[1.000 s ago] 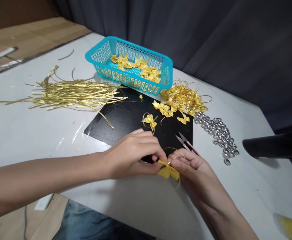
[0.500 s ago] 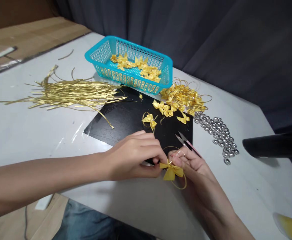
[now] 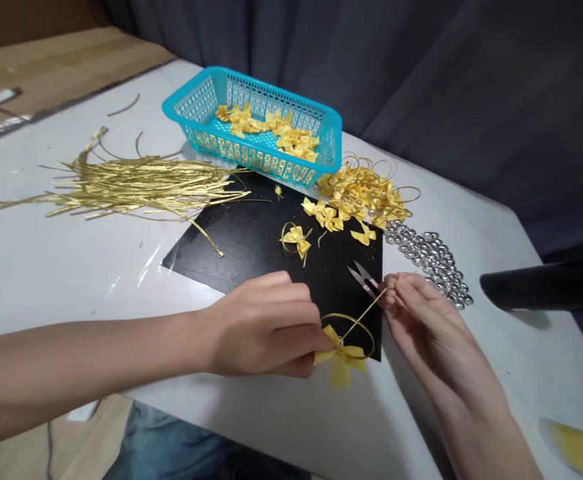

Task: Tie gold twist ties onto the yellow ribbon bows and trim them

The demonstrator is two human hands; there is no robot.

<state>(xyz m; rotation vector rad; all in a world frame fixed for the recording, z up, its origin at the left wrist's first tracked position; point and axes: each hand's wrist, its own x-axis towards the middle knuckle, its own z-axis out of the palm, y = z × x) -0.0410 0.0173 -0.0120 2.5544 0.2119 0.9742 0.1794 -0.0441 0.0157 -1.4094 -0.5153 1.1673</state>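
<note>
Between the fingers of my left hand is a yellow ribbon bow, held by its left side above the near edge of the black mat. A gold cord runs through the bow's middle and forms a loop there. My right hand pinches the free end of that cord and holds it taut, up and to the right. Thread snips with a pink handle lie on the mat, partly hidden behind my right fingers. Another looped bow lies on the mat beyond my left hand.
A blue basket with yellow bows stands at the back. Left of it lies a bundle of gold cords. Looped bows are heaped on the right, beside silver beads. A black cylindrical object juts in from the right.
My right hand has moved right, away from the bow, drawing the gold cord out straight. My left hand still grips the bow, and a round loop now shows above it.
</note>
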